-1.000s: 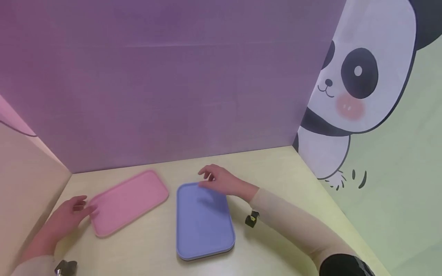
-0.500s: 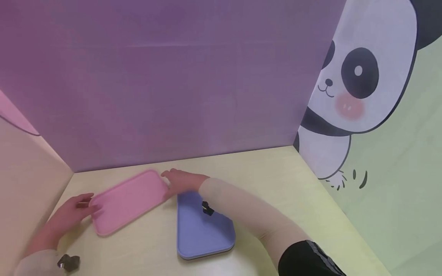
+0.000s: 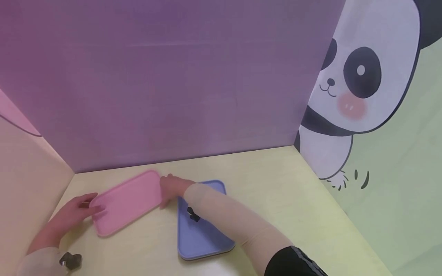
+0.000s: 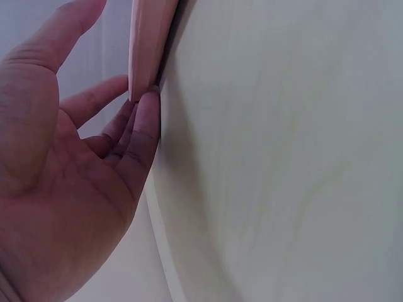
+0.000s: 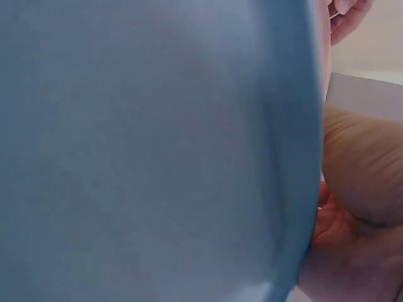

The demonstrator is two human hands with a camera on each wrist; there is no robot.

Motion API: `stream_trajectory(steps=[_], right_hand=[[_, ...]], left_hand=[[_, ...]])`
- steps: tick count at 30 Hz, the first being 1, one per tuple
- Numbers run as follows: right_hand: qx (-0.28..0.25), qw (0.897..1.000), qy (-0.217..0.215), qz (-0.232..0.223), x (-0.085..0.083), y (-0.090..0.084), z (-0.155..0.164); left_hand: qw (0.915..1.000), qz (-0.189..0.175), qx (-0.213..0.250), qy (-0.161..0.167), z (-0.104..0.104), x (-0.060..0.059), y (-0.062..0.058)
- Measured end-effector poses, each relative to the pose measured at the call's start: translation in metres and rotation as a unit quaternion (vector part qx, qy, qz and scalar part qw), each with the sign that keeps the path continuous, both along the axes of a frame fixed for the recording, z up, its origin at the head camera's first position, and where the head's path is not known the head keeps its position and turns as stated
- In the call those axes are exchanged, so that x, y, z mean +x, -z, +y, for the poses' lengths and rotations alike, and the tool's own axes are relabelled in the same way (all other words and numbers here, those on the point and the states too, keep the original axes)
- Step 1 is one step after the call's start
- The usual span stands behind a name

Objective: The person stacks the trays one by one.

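Head view: the left hand (image 3: 70, 214) rests straight fingers against the pink tray's (image 3: 126, 201) near end. The right hand (image 3: 170, 188) touches its far end, forearm crossing the blue tray (image 3: 203, 237); whether those fingers curl, I cannot tell.

Place: a small staged booth, most like a play corner or recording set rather than a lived-in room.
Back wall: a plain purple panel (image 3: 165, 76) standing straight up from the table edge.
Right wall: a pale green panel with a cartoon panda (image 3: 352, 88) painted on it.
Left wall: a beige and pink panel (image 3: 24, 161) closing the corner.
Surface: a light wood table (image 3: 276, 184) boxed in on three sides.
Props: a pink tray (image 3: 127, 201) and a blue tray (image 3: 203, 230), in toy-like colours.
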State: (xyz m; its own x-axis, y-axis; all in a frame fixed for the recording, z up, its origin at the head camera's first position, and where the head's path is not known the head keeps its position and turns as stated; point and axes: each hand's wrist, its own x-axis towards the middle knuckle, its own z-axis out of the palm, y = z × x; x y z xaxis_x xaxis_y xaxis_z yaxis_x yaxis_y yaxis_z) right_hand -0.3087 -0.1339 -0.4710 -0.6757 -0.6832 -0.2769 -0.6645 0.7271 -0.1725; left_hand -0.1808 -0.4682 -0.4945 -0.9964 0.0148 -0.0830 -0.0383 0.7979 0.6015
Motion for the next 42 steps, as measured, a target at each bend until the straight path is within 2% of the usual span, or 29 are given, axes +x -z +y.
stream_trajectory(steps=[5,14,21,27,31,35,42], right_hand=[[-0.022,1.0,0.015,-0.007,0.0,0.0,0.003],[-0.065,0.998,-0.022,-0.012,-0.013,0.01,0.006],[-0.09,0.995,-0.025,-0.021,-0.018,0.012,0.006],[-0.112,0.993,-0.027,-0.026,-0.022,0.013,0.009],[-0.144,0.988,-0.015,-0.048,-0.027,0.014,0.012],[-0.178,0.98,0.011,-0.09,-0.028,0.013,0.015],[-0.217,0.966,0.024,-0.138,-0.03,0.01,0.021]], left_hand=[[0.9999,0.009,0.001,0.006,0.0,-0.001,0.003],[1.0,0.009,-0.003,0.002,-0.001,-0.001,0.004],[0.9994,0.014,0.033,-0.001,0.0,0.003,0.003],[0.9975,-0.001,0.07,-0.009,-0.002,0.005,0.003],[0.9947,-0.018,0.098,-0.024,-0.005,0.006,0.003],[0.9929,-0.031,0.111,-0.032,-0.006,0.008,0.002],[0.9938,-0.025,0.097,-0.049,-0.004,0.01,0.001]])
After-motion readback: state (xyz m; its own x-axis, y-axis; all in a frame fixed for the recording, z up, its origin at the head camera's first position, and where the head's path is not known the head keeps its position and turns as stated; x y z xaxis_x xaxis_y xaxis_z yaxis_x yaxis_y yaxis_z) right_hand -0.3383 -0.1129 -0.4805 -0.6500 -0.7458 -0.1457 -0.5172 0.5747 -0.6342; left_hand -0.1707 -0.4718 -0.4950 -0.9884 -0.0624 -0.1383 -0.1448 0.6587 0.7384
